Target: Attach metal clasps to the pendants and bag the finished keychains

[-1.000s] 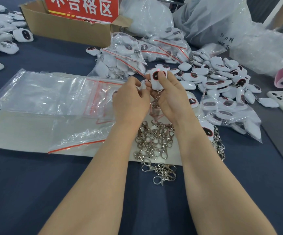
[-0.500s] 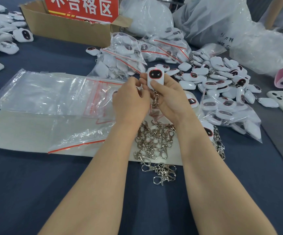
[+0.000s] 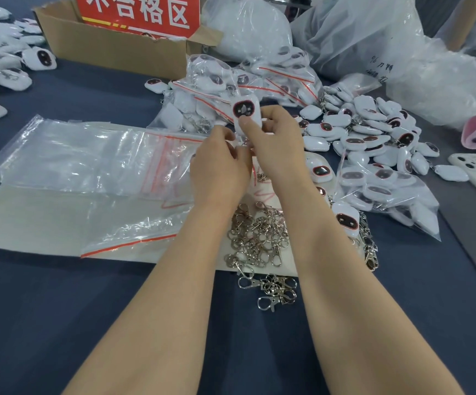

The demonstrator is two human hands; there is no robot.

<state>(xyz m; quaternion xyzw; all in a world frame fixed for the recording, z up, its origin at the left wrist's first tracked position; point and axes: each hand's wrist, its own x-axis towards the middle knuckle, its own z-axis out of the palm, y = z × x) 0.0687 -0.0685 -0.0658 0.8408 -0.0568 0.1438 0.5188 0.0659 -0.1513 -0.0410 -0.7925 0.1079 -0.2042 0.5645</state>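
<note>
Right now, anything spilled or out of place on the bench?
Minor: a few metal clasps lie off the white mat on the blue tablecloth, apart from the main clasp pile. Otherwise nothing stands out; left hand and right hand hold one pendant.

"不合格区" on red sign (image 3: 137,17)

Clasps (image 3: 256,238) lie on the mat (image 3: 46,232), bags (image 3: 88,155) left, pendants (image 3: 373,132) right.
</note>
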